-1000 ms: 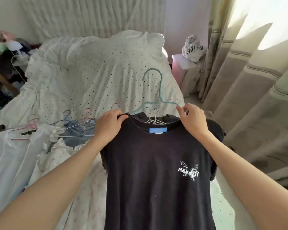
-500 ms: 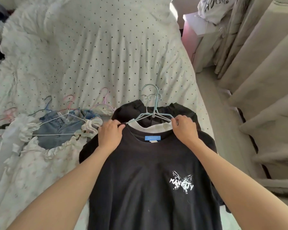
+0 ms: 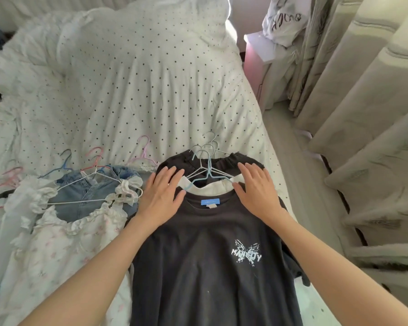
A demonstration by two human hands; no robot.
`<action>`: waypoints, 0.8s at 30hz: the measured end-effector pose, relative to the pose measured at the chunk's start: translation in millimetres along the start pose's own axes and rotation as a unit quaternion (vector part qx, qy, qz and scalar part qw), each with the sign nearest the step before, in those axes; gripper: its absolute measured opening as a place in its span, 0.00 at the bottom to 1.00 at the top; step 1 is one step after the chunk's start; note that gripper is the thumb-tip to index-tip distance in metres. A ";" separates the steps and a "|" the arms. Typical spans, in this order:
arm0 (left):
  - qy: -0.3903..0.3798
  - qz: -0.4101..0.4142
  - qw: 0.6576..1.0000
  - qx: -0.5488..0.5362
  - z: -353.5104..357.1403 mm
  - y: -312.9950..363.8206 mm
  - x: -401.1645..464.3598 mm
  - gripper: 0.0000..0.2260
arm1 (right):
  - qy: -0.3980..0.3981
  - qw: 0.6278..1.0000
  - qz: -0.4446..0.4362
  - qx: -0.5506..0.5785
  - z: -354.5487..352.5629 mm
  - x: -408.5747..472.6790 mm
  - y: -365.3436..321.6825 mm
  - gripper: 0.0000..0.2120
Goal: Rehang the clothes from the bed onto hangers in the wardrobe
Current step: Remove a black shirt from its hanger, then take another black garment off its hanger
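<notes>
A black T-shirt [image 3: 210, 250] with a white butterfly print lies flat on the bed [image 3: 132, 85], on a light blue hanger [image 3: 204, 171] whose hook pokes out of the collar. My left hand [image 3: 161, 192] rests flat on its left shoulder, fingers straight. My right hand [image 3: 257, 188] rests flat on its right shoulder the same way. Beneath it lie a white garment [image 3: 209, 188] and another black garment [image 3: 224, 161] on wire hangers [image 3: 209, 145]. To the left are denim shorts [image 3: 90, 191] and a white floral ruffled garment [image 3: 57, 245] on hangers.
Pink and blue hangers [image 3: 94, 158] lie on the dotted bedding at left. Striped curtains [image 3: 363, 114] hang along the right, with a strip of floor [image 3: 290, 165] between them and the bed. A pink nightstand [image 3: 257, 57] carries a white bag [image 3: 284, 17].
The black T-shirt, held up by its shoulders a second ago, was lowered onto the pile. Both hands released their grip and now lie flat on it.
</notes>
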State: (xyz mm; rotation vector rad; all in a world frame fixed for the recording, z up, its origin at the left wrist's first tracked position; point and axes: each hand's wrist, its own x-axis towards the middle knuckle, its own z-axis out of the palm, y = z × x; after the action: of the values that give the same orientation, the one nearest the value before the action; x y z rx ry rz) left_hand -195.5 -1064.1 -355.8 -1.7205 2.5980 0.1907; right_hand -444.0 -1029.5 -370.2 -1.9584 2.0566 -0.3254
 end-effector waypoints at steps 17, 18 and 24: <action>-0.045 0.199 0.971 -0.122 -19.4 72.7 -218.7 0.31 | 0.011 0.964 0.262 -0.036 -31.9 -316.1 -77.6 0.30; -0.049 0.229 0.964 -0.127 -21.1 75.5 -228.3 0.30 | 0.028 0.958 0.284 -0.031 -31.0 -335.3 -89.0 0.30; -0.068 0.421 0.897 -0.117 -23.1 98.0 -299.8 0.27 | 0.127 0.888 0.442 -0.034 -17.7 -479.0 -156.6 0.29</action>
State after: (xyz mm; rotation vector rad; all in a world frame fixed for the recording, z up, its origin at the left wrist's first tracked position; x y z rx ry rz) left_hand -166.7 -754.3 -298.8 -0.4480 3.0976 0.6192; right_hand -284.7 -560.5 -275.5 -0.8399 2.8829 -0.3017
